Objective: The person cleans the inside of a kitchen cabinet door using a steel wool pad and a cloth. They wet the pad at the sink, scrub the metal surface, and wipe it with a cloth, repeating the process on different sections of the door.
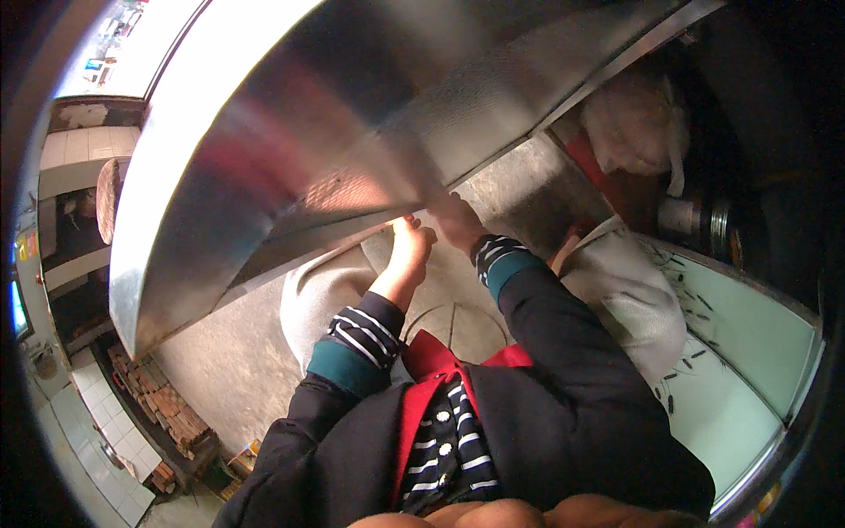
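Observation:
A large shiny metal sheet [264, 165] with a bent edge fills the upper part of the view, tilted above the floor. My left hand [410, 254] is at the sheet's lower edge, fingers curled against it, and appears to hold that edge. Close beside it on the right, my right hand [455, 218] reaches to the same edge, its fingertips blurred and partly lost against the metal. Whether it grips the sheet cannot be told. Both my forearms wear dark sleeves with striped cuffs.
Stacked bricks or wood pieces [158, 396] lie at the lower left beside a white tiled ledge [109, 409]. Pale green patterned panels [733, 396] are at the right. A plastic bag [634, 125] and a glass jar [719, 221] stand in the dark upper right. Concrete floor [231, 356] shows below.

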`<action>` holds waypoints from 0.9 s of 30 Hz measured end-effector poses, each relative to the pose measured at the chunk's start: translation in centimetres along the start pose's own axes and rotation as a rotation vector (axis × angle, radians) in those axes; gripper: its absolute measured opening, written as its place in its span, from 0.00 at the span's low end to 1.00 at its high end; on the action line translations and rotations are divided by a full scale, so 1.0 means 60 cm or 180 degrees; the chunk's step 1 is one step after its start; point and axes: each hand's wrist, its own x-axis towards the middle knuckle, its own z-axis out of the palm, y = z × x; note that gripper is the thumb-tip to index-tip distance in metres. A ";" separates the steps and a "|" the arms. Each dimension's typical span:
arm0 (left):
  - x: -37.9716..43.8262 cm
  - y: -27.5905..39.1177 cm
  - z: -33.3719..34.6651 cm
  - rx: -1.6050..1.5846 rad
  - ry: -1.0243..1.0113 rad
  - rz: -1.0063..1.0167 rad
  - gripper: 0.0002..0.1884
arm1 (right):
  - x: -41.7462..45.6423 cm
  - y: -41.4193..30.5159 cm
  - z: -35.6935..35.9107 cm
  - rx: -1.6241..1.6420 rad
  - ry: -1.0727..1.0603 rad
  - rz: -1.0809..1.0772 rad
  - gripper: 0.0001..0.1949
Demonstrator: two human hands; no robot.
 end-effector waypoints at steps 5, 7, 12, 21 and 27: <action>0.015 -0.011 -0.008 0.0335 -0.0065 0.0096 0.25 | 0.012 0.021 -0.061 -0.0731 -0.0539 0.0150 0.18; 0.014 -0.012 -0.008 0.0447 -0.0076 -0.0050 0.21 | 0.012 0.040 -0.079 -0.0895 -0.0482 0.0600 0.16; 0.003 0.000 -0.004 0.0348 -0.0187 -0.0134 0.22 | 0.015 0.022 -0.013 -0.0282 0.0053 0.1568 0.14; -0.003 0.016 -0.002 0.0381 -0.0212 -0.0319 0.28 | 0.010 0.010 0.016 0.0395 0.0106 0.0308 0.14; -0.004 0.011 0.000 0.0309 -0.0051 -0.0250 0.29 | 0.019 0.039 -0.064 -0.0839 -0.0375 0.0610 0.14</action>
